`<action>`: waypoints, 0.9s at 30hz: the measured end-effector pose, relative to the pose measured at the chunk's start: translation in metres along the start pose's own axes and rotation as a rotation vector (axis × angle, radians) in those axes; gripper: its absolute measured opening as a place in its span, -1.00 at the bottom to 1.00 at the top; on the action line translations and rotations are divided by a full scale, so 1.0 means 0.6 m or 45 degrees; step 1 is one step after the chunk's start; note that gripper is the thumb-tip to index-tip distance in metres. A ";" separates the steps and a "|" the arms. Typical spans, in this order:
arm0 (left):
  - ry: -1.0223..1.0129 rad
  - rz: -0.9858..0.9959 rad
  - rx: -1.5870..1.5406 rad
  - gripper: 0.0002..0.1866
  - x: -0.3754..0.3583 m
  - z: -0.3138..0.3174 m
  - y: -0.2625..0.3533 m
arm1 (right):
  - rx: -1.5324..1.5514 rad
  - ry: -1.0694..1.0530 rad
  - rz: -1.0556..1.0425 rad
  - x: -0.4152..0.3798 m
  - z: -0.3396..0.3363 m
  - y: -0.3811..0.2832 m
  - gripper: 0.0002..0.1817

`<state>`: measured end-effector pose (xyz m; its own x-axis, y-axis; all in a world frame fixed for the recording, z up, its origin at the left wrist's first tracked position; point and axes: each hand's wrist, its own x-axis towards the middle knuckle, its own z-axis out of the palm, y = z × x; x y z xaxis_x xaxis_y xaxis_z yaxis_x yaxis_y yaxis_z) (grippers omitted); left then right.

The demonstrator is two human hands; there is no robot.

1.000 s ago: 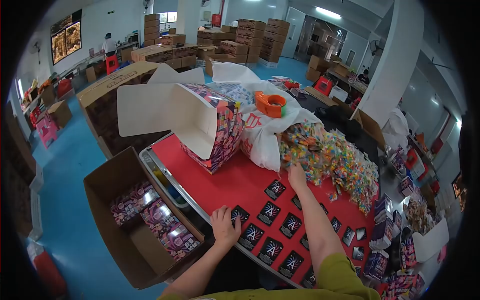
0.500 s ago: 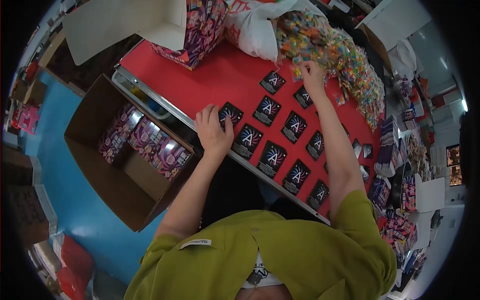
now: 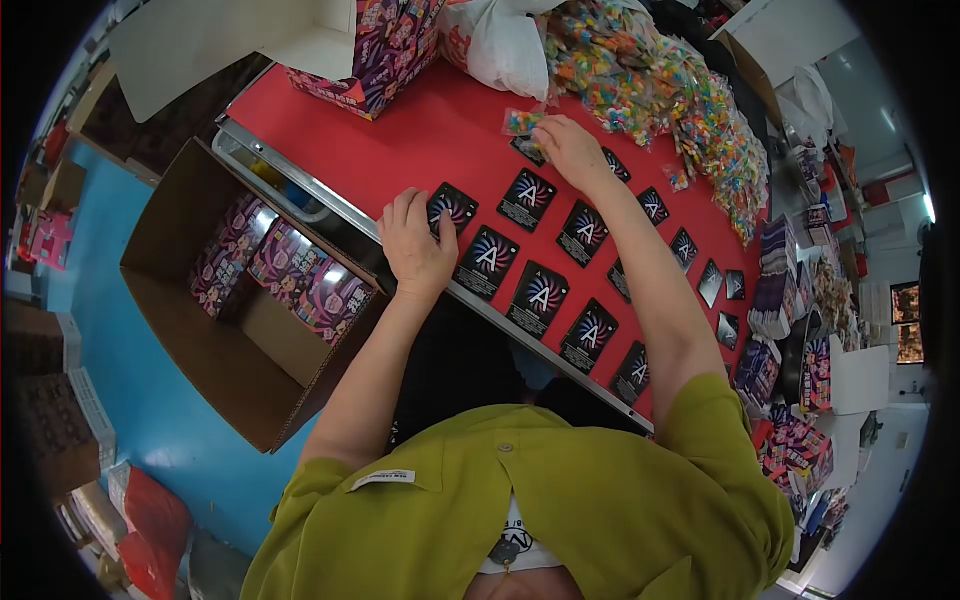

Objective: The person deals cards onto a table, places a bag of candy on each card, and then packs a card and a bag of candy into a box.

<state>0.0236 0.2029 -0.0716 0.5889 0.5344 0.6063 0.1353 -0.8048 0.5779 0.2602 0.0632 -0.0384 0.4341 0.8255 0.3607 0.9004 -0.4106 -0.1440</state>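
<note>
My right hand pinches a small clear packet of colorful pieces over the red tabletop, above the upper black card, which it partly covers. My left hand lies with fingers apart at the table's near edge, its fingertips touching the leftmost black card. Several black cards with a white letter A and colored rays, such as this one, are laid out in rows on the red surface. Beyond them spreads a large pile of similar clear packets.
An open cardboard box holding printed purple boxes stands left of the table. A white plastic bag and an open printed carton sit at the back. More printed packages are stacked at the right.
My right hand has moved left from the packet pile to the upper card, carrying a packet. My left hand still rests by the leftmost card. The view has shifted slightly.
</note>
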 end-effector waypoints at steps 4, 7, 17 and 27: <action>0.006 -0.006 -0.017 -0.65 -0.002 0.002 0.001 | 0.173 -0.028 0.296 0.014 -0.007 0.001 -0.64; 0.015 0.002 -0.025 -0.66 -0.002 0.002 -0.001 | 0.107 -0.059 0.286 0.036 0.006 0.001 -0.67; 0.009 0.013 -0.023 -0.67 -0.001 0.001 0.001 | 0.110 0.339 0.070 0.032 -0.025 0.023 -0.91; 0.020 -0.010 -0.031 -0.68 -0.001 0.002 0.005 | -0.478 -0.160 0.465 -0.140 -0.098 0.072 -0.83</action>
<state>0.0244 0.1997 -0.0707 0.5754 0.5447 0.6101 0.1203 -0.7942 0.5956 0.2607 -0.0465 -0.0207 0.7380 0.6336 0.2321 0.6277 -0.7708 0.1087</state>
